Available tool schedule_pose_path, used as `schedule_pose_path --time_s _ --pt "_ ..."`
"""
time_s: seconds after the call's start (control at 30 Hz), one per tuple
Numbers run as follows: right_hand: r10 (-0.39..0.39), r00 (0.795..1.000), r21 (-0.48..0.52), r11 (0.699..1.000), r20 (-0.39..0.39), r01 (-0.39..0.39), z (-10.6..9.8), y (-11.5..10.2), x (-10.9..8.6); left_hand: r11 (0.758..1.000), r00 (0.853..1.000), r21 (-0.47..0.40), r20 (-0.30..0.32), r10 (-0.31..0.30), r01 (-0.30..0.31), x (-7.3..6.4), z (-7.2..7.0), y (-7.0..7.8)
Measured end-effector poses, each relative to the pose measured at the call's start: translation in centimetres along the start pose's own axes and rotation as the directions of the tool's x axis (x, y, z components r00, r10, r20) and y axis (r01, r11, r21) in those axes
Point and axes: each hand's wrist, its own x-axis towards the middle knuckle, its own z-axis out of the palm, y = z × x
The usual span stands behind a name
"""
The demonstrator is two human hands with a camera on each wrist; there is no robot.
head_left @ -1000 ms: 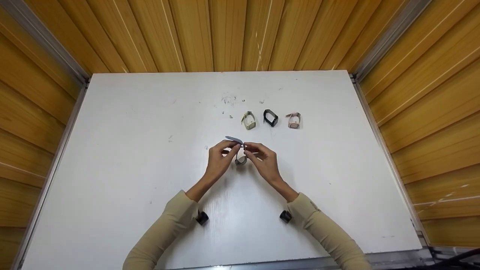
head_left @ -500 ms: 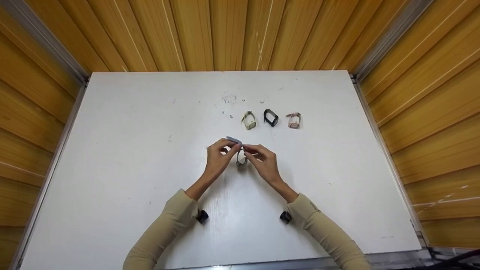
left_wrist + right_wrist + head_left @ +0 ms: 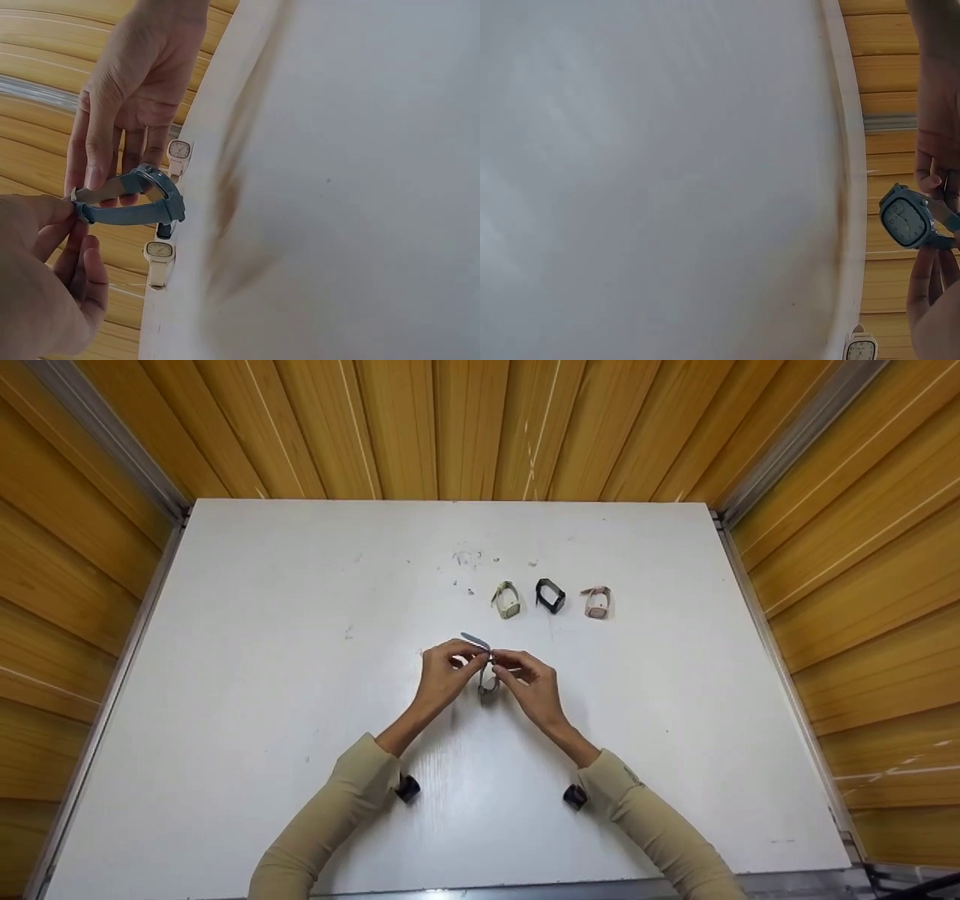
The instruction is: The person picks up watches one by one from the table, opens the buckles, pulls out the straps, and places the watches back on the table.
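While left hand (image 3: 447, 673) and right hand (image 3: 531, 684) are pinching the blue watch (image 3: 133, 215) by its strap (image 3: 106, 215), it's looking light and bendy, probably safest held right there.

The blue watch (image 3: 909, 217) has a smooth strap (image 3: 124, 215), matt and leather-like, and its dial (image 3: 901, 223) looks flat and glassy; the white bench (image 3: 262, 660) is smooth and softly glossy — scuffed and marked in places — while the panels (image 3: 466, 427) show wood grain, the rails (image 3: 112, 437) look like dull bare metal, and the sleeves (image 3: 330, 804) are matt, creased cloth
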Motion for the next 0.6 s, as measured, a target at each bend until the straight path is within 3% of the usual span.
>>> schedule_pose_path --time_s 0.17,0.4,0.6 --pt "-0.022 1.000 0.009 1.000 0.014 0.022 0.1 -0.1 0.2 1.000 1.000 -0.011 0.026 0.013 -0.013 0.3 -0.2 0.2" --pt "0.048 0.999 0.043 0.998 -0.020 -0.047 0.0 -0.6 0.5 1.000 1.000 -0.005 0.003 -0.028 0.028 0.4 -0.1 0.2" --pt "0.076 0.995 0.039 0.997 -0.070 -0.073 -0.1 -1.7 0.5 0.998 0.998 -0.041 0.035 -0.044 0.045 0.0 -0.3 0.0"
